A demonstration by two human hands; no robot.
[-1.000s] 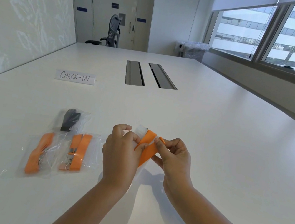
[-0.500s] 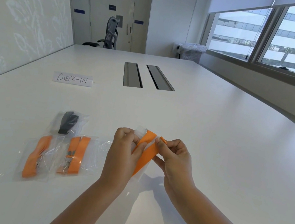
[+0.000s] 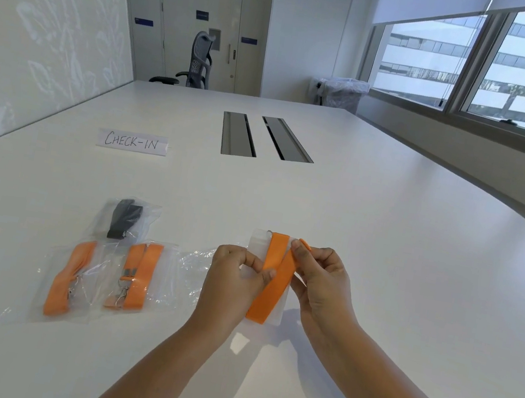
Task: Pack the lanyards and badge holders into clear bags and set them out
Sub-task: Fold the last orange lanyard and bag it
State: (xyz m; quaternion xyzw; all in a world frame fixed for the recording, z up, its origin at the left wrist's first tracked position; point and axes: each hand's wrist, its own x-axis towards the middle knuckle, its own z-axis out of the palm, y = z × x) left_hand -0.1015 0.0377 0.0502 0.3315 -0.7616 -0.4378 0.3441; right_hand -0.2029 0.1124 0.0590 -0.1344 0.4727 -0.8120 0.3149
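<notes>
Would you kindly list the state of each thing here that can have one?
left hand: pinches the badge holder
right hand: pinches the orange lanyard
orange lanyard: folded, against the badge holder, unbagged
badge holder: held off the table
black lanyard bag: packed, lying flat
two orange lanyard bags: packed, side by side
empty clear bag: lying flat
door: closed

counter (image 3: 384,254): white | CHECK-IN sign (image 3: 132,141): far-left | black-lanyard bag (image 3: 125,221): nearer than sign | two orange-lanyard bags (image 3: 102,276): nearer still

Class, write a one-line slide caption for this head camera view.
Both hands, left hand and right hand, fold an orange lanyard against a clear badge holder beside three packed bags.
</notes>
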